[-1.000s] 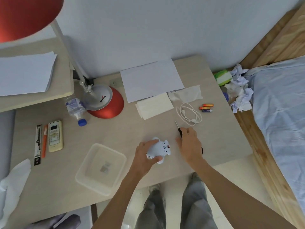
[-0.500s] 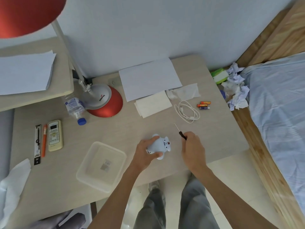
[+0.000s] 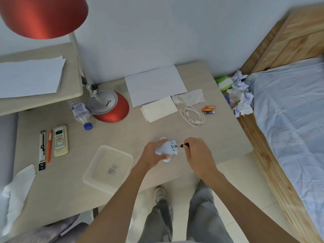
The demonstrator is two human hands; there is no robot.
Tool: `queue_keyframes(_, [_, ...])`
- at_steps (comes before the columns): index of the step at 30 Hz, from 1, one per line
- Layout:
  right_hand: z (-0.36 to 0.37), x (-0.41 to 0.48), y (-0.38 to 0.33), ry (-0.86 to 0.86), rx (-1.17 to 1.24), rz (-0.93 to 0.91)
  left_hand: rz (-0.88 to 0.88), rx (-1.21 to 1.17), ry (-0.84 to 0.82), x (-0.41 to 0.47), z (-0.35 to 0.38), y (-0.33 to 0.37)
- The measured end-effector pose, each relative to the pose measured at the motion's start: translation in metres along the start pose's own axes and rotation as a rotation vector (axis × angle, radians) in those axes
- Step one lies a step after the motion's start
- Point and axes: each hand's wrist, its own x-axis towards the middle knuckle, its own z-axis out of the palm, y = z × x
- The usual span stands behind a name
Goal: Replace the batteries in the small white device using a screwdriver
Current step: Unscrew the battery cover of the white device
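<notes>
The small white device (image 3: 166, 148) lies near the desk's front edge, gripped from the left by my left hand (image 3: 153, 154). My right hand (image 3: 198, 153) holds a small black-handled screwdriver (image 3: 183, 146), whose thin tip points left and touches a small red-marked spot on the device's right side. Three loose batteries (image 3: 209, 109), orange and dark blue, lie on the desk further back to the right.
A clear plastic tray (image 3: 98, 174) sits left of my hands. A white cable (image 3: 192, 116), papers (image 3: 154, 85), a red lamp base (image 3: 114, 109), a water bottle (image 3: 80, 112), a remote (image 3: 60, 140) and pens (image 3: 46, 148) lie around. A bed (image 3: 294, 120) stands to the right.
My right hand picked the screwdriver up from the desk, turned it leftward and brought its tip onto the device. My left hand kept its grip on the device.
</notes>
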Motion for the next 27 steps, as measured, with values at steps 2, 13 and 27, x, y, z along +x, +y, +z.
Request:
queue_keyframes(2, [0.000, 0.002, 0.001, 0.000, -0.014, -0.002, 0.000, 0.023, 0.009, 0.000, 0.003, -0.002])
queue_keyframes(13, [-0.003, 0.017, 0.008, -0.071, -0.071, -0.074, 0.029, 0.078, 0.085, -0.003, 0.013, -0.001])
queue_keyframes(27, [-0.003, 0.017, 0.005, -0.089, -0.087, -0.121, -0.015, 0.101, 0.091, -0.002, 0.012, 0.003])
